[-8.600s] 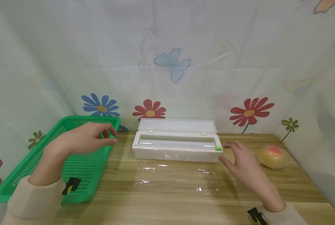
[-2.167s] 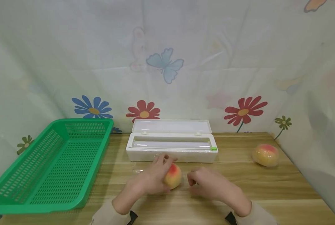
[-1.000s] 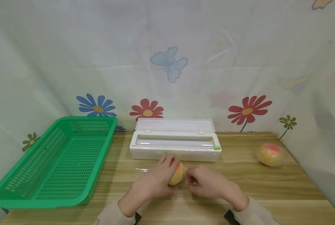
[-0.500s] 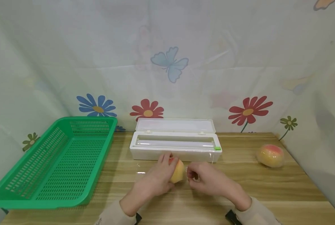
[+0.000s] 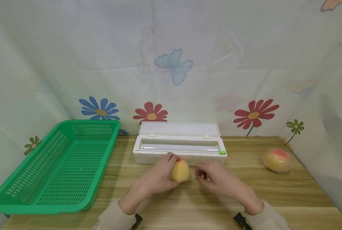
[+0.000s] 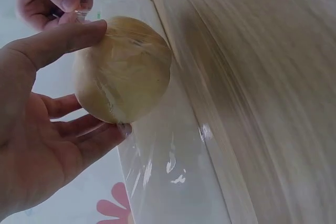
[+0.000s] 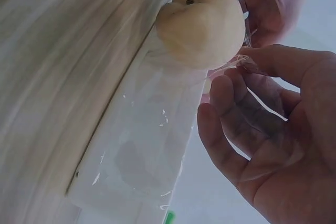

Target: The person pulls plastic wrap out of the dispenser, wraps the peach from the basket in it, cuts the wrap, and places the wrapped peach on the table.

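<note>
Just now the peach (image 5: 180, 171) sits in the left grip (image 5: 158, 177), film-wrapped.

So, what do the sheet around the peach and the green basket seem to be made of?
The sheet looks like thin clear plastic film: the wood shows through, with glossy wrinkles. The green basket looks like rigid moulded plastic, with slotted walls and a slight sheen. The peach itself may be artificial; I cannot tell.

Glossy clear film (image 6: 157, 177) wraps the matt peach (image 6: 123, 69) above grained wood table (image 5: 274, 191).
</note>
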A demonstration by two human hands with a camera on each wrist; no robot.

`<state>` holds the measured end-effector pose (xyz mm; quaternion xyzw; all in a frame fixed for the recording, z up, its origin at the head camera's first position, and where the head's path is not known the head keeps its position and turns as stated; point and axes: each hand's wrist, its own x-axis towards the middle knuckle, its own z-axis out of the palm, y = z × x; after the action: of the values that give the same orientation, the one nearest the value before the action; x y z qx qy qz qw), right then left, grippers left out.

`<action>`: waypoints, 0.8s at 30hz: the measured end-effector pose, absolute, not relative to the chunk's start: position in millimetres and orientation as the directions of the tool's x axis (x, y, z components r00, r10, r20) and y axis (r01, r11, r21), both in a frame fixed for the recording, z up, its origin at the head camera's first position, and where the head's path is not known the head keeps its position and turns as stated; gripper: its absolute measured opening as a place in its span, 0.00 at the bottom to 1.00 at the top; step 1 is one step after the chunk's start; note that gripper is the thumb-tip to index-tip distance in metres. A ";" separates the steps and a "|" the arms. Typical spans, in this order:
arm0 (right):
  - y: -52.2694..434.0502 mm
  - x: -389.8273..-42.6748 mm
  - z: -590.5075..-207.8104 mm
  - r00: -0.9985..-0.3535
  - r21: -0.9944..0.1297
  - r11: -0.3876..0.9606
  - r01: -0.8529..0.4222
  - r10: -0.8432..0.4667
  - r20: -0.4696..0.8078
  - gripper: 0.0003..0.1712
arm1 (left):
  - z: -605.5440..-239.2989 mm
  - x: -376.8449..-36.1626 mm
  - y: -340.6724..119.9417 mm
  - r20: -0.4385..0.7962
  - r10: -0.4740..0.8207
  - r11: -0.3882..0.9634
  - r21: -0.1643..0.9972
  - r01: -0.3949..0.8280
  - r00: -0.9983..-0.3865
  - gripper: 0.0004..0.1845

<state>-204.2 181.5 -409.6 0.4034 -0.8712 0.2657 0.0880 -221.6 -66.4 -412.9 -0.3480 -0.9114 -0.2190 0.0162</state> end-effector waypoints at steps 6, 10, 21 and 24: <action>183.1 -203.0 -405.6 -0.674 -0.412 0.541 -0.733 -0.656 0.339 0.10 | -410.4 -223.1 -67.5 0.192 0.619 0.646 0.427 0.633 -0.762 0.36; 185.5 -203.7 -402.3 -0.688 -0.452 0.532 -0.716 -0.646 0.330 0.08 | -409.9 -225.9 -69.5 0.219 0.612 0.623 0.458 0.634 -0.759 0.36; 182.5 -196.2 -400.5 -0.601 -0.280 0.548 -0.789 -0.592 0.537 0.15 | -407.6 -226.3 -73.5 0.237 0.571 0.628 0.491 0.604 -0.786 0.35; 174.4 -190.0 -398.9 -0.509 -0.169 0.543 -0.823 -0.570 0.646 0.17 | -405.7 -225.4 -74.1 0.230 0.567 0.634 0.491 0.597 -0.791 0.36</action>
<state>-190.0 174.4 -398.9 0.4163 -0.8361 0.2352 0.2690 -225.4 -74.1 -405.7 -0.3223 -0.9034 -0.2815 0.0269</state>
